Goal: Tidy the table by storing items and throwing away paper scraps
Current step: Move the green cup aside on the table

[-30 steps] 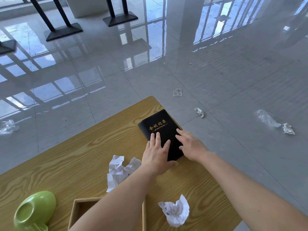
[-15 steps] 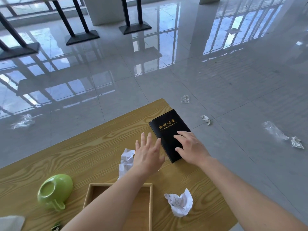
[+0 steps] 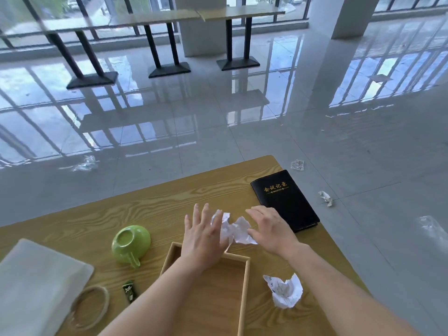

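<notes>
A: Wood-grain tabletop (image 3: 150,209), largest thing here. White folded cloth (image 3: 36,282) at the near left corner, a loop of twine (image 3: 89,309) against its edge.
B: Open wooden box (image 3: 246,282) near the middle, close to the front edge. Black notebook (image 3: 288,202) with gold lettering flat at the far right corner.
A: Green cup (image 3: 131,241) tipped on its side, left of the box, handle toward the viewer.
B: Left hand (image 3: 202,238) spread flat, fingers loose, over the box's far rim. Right hand (image 3: 271,229) also unclenched, palm down, beside the notebook.
A: Crumpled paper scrap (image 3: 234,230) on the tabletop between both hands, touched on each side, not gripped.
B: Second crumpled scrap (image 3: 284,291) right of the box, well apart from the hands.
A: Small green packet (image 3: 129,291) between twine and box.
</notes>
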Demonstrator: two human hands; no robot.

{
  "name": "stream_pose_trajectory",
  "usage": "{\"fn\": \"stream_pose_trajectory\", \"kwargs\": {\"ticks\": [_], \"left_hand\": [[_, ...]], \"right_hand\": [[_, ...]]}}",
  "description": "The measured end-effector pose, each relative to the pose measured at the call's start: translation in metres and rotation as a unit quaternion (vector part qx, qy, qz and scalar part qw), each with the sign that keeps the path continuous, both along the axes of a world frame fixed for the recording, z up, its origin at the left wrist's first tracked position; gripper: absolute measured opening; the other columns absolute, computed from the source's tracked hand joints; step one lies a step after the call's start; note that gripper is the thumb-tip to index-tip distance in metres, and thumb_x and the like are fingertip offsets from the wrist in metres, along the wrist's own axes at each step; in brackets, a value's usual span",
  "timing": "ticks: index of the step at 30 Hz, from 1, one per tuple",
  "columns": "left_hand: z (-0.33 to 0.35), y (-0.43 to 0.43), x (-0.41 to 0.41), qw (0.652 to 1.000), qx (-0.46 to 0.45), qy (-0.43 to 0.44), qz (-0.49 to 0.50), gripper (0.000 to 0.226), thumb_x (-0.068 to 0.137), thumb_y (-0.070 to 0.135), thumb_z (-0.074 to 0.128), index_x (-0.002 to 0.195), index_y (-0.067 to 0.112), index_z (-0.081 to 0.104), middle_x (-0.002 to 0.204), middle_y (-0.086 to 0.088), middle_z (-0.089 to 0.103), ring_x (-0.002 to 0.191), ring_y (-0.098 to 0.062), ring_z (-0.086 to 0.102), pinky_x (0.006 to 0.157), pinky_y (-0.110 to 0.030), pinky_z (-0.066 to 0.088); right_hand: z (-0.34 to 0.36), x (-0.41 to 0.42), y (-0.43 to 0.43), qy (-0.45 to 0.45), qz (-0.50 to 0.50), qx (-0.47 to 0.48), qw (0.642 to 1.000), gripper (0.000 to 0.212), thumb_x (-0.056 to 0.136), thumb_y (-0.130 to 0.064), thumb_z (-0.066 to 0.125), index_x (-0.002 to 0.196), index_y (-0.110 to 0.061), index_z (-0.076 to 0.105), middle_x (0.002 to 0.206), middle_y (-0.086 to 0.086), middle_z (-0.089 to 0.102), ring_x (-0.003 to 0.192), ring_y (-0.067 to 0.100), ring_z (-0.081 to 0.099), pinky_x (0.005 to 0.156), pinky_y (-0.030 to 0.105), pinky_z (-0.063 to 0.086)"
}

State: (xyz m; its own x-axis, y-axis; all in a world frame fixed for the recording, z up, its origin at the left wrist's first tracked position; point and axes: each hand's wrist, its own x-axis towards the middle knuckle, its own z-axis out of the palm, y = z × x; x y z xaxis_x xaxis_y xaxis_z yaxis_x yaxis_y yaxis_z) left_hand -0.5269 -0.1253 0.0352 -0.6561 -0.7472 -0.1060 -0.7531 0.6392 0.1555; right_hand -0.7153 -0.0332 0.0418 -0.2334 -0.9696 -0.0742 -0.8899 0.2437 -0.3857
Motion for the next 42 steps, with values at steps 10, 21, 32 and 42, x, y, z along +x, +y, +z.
{"fn": "stream_pose_trajectory", "kwargs": {"ticks": [10, 21, 32, 42], "left_hand": [[0.009, 0.013, 0.097, 0.993, -0.003, 0.007, 0.117, 0.074, 0.090, 0.055, 0.048, 0.153, 0.032, 0.017, 0.164, -0.012, 0.005, 0.150, -0.036, -0.008, 0.120, -0.057, 0.006], [0.003, 0.015, 0.197, 0.983, 0.007, -0.006, 0.181, 0.075, 0.090, 0.060, 0.040, 0.154, 0.032, 0.012, 0.165, -0.012, 0.003, 0.150, -0.035, -0.009, 0.121, -0.058, 0.006], [-0.005, 0.017, 0.266, 0.977, 0.022, -0.004, 0.212, 0.072, 0.091, 0.057, 0.041, 0.153, 0.031, 0.016, 0.163, -0.013, 0.009, 0.150, -0.033, -0.004, 0.120, -0.054, 0.005], [-0.030, 0.044, 0.312, 0.974, 0.059, -0.027, 0.219, 0.066, 0.093, 0.050, 0.043, 0.152, 0.030, 0.021, 0.162, -0.014, 0.014, 0.151, -0.031, 0.003, 0.121, -0.047, 0.012]], "right_hand": [[0.013, 0.073, -0.033, -0.026, 0.071, 0.020, 0.997, 0.054, 0.091, -0.033, 0.058, 0.142, -0.024, 0.043, 0.144, -0.003, 0.045, 0.130, 0.021, 0.038, 0.107, 0.039, 0.037], [0.025, 0.155, -0.058, 0.008, 0.125, 0.020, 0.992, 0.053, 0.095, -0.038, 0.054, 0.144, -0.025, 0.040, 0.144, -0.006, 0.046, 0.133, 0.018, 0.038, 0.105, 0.034, 0.034], [0.005, 0.223, -0.074, -0.024, 0.154, 0.007, 0.988, 0.052, 0.092, -0.033, 0.060, 0.140, -0.020, 0.047, 0.134, -0.001, 0.054, 0.123, 0.020, 0.046, 0.105, 0.031, 0.038], [-0.017, 0.281, -0.101, -0.055, 0.099, 0.035, 0.993, 0.032, 0.093, -0.028, 0.061, 0.121, -0.014, 0.061, 0.105, 0.004, 0.065, 0.099, 0.020, 0.060, 0.085, 0.028, 0.046]]}}
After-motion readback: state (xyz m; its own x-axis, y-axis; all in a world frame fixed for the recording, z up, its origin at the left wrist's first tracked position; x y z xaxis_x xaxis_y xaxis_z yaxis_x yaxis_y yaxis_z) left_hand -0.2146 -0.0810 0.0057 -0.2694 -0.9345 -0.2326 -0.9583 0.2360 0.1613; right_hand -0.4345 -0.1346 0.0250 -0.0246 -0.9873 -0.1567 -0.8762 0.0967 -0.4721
